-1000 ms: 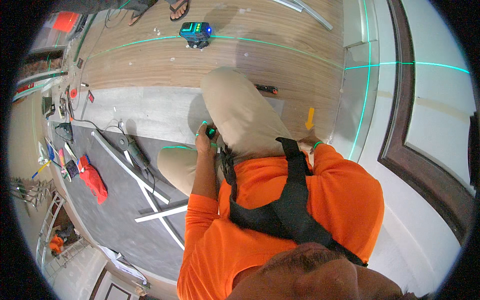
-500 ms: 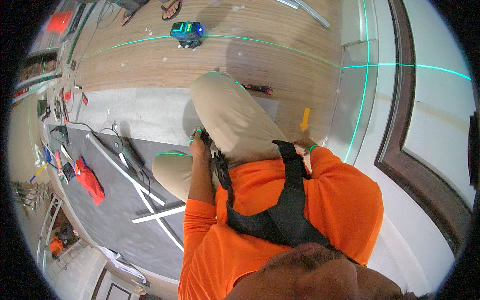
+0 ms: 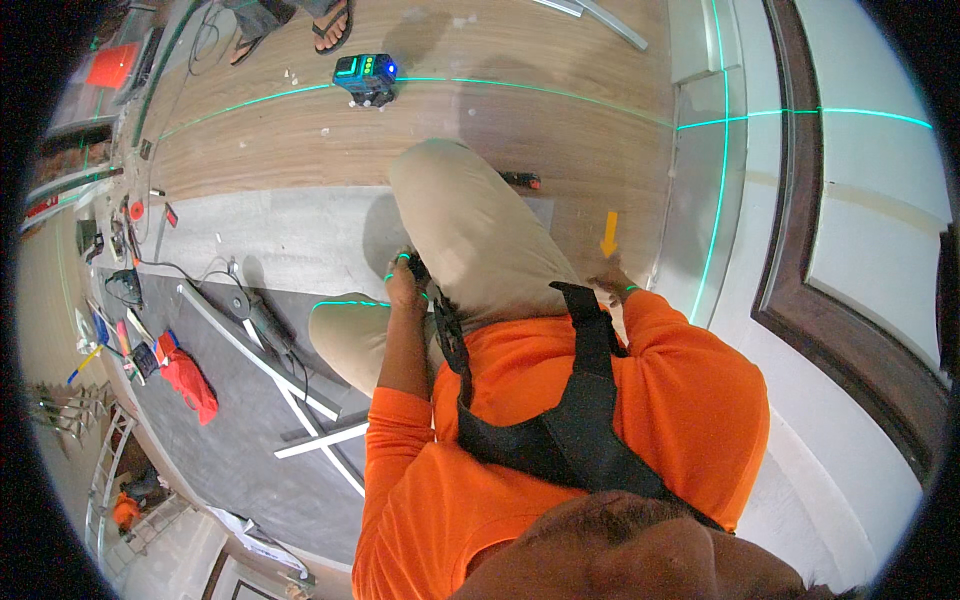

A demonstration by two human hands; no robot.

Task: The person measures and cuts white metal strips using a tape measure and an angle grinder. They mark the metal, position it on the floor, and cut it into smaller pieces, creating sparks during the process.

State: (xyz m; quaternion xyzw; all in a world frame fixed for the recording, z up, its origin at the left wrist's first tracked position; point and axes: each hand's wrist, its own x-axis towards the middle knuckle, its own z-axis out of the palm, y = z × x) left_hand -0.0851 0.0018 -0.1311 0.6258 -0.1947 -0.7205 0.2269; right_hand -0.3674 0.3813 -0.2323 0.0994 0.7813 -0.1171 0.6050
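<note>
I am crouched on the floor, with my bent knee raised between my hands. My left hand (image 3: 405, 283), its fingers curled, is closed around a small dark object (image 3: 419, 268) beside my thigh; what it is I cannot make out. Green laser light falls on those fingers. On the other side of the leg, my right hand (image 3: 610, 279) is low over the wood-look floor near the wall. Its fingers look stretched out, though my leg and sleeve hide part of them, and nothing shows in them. A red and black handled tool (image 3: 520, 180) lies past my knee.
A laser level (image 3: 366, 78) stands ahead, casting green lines over floor and wall. Another person's sandalled feet (image 3: 330, 28) are beyond it. To the left lie a corded power tool (image 3: 265, 325), crossed metal strips (image 3: 318, 440) and a red cloth (image 3: 186, 378). A dark frame (image 3: 795, 220) stands right.
The view has shifted slightly, so the laser level and the other person's feet appear a little lower. Both my hands stay in nearly the same places.
</note>
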